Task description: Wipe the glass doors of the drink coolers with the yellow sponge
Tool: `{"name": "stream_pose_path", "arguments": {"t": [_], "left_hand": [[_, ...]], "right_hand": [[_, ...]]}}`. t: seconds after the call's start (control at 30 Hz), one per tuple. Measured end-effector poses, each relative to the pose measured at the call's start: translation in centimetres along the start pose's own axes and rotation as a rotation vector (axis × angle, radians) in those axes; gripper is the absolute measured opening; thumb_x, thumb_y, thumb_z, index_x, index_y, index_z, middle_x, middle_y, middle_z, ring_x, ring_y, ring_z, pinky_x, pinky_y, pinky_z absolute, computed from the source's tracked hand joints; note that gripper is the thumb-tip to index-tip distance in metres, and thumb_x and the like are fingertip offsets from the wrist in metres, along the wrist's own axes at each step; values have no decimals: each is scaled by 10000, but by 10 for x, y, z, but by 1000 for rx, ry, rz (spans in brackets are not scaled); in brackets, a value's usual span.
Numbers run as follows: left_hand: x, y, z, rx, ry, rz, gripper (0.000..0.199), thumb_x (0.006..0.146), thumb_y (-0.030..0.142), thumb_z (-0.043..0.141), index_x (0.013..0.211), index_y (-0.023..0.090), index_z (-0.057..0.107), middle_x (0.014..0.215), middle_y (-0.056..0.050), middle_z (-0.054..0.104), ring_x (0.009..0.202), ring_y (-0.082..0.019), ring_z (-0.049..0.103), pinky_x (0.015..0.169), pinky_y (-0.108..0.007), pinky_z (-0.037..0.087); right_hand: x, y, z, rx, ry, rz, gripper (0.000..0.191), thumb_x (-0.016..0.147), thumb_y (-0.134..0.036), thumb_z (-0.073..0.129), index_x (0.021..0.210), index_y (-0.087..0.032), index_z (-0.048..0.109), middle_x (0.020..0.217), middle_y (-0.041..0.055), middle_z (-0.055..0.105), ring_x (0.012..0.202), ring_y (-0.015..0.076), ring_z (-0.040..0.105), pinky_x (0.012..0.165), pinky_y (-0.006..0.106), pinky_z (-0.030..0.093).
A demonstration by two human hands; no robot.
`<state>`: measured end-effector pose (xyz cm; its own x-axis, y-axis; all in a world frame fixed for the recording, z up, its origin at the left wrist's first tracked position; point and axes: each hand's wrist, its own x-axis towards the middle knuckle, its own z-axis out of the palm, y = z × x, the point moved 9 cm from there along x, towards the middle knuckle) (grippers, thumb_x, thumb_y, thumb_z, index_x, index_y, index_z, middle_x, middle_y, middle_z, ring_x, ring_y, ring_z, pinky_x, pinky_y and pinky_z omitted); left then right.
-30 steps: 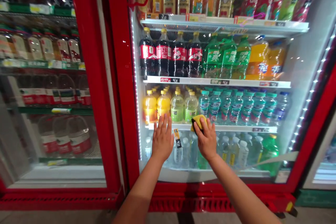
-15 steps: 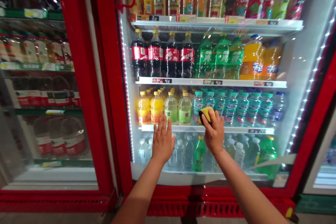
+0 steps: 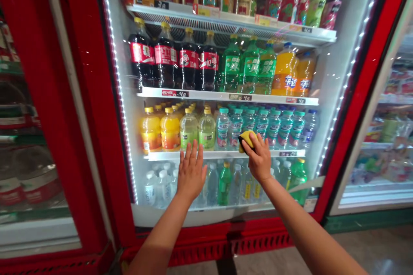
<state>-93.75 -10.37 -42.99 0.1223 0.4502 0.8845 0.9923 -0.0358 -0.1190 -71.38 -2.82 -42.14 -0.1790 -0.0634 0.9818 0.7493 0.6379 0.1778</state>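
My left hand (image 3: pixel 191 172) is spread flat with fingers pointing up, at the glass of the red-framed drinks fridge. Behind its fingertips stand bottles of pale green drink (image 3: pixel 189 128). To its right, my right hand (image 3: pixel 260 157) is closed on a bunched yellow and black cloth (image 3: pixel 248 139), held against or just before the glass. Past the cloth is a row of clear bottles with teal caps (image 3: pixel 262 124). Whether either palm presses fully on the glass is hidden.
The fridge's red frame (image 3: pixel 111 137) runs down the left side. Inside, shelves hold cola bottles (image 3: pixel 165 58), green soda bottles (image 3: pixel 230 64) and orange drinks (image 3: pixel 283 68). Another cooler (image 3: pixel 364 150) stands to the right, and a red-framed one with large bottles (image 3: pixel 35 180) to the left.
The view has turned to the right and tilted, so the fridge sits further left and more of the right-hand cooler shows. Both hands keep nearly the same pose, the cloth still held.
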Motion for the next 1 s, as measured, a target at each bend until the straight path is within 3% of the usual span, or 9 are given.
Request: {"name": "stream_pose_path", "arguments": {"t": [0.07,0.17,0.33,0.47,0.57,0.67,0.77,0.87,1.0], "left_hand": [[-1,8,6,-11,-14,15,863,981,268,536,1644,202,-11,1707,-140,170,1583,-303,113,1283,-562,193],[0,19,12,-23,-12,28,920,968,293,576,1638,197,-47,1705,-166,147,1581,-326,101,1275,-602,175],[7,38,16,-49,-13,59,939,959,293,596,1639,221,-48,1707,-148,148,1582,-327,74,1277,-623,125],[10,44,17,-17,-16,91,939,957,283,599,1640,207,-40,1703,-150,171,1583,-320,62,1284,-609,118],[9,44,16,15,6,103,920,964,302,593,1642,192,-19,1701,-152,186,1586,-311,46,1288,-591,133],[7,49,20,19,15,127,896,970,302,579,1643,182,-1,1703,-147,175,1589,-299,36,1293,-570,133],[7,59,26,7,13,157,886,966,273,569,1643,181,4,1705,-139,155,1590,-288,43,1296,-564,117],[10,69,32,0,9,160,889,961,254,565,1640,163,-2,1706,-148,136,1589,-293,47,1292,-564,142],[14,79,37,-20,-16,183,916,948,279,595,1641,175,5,1708,-138,123,1588,-303,44,1288,-567,158]], "right_hand": [[-29,11,-8,-8,14,74,753,978,6,420,1581,-431,311,1675,43,318,1554,308,270,1196,648,337],[-61,-10,-5,-20,9,165,747,979,3,395,1611,-371,260,1694,83,259,1574,321,196,1184,658,350],[-14,-58,30,29,-201,-76,582,989,-108,535,1489,-405,504,1608,12,453,1567,264,245,1247,588,287],[31,-3,13,-30,-124,7,586,991,-72,472,1470,-406,528,1617,11,439,1569,271,238,1244,625,254],[2,25,-6,-7,-49,108,735,957,-1,412,1554,-428,385,1663,16,355,1567,278,240,1219,641,308],[-56,13,-11,7,-12,250,845,896,56,373,1616,-369,250,1710,58,224,1581,301,174,1213,647,319],[-77,-25,5,49,-53,178,780,937,16,439,1596,-380,310,1680,37,315,1583,278,168,1241,609,288],[-48,-26,18,95,-137,93,645,981,-56,474,1518,-413,458,1617,5,440,1570,250,235,1258,592,251],[-6,41,0,54,-86,143,646,978,-41,441,1500,-419,483,1619,10,435,1564,272,252,1252,658,175]]}}
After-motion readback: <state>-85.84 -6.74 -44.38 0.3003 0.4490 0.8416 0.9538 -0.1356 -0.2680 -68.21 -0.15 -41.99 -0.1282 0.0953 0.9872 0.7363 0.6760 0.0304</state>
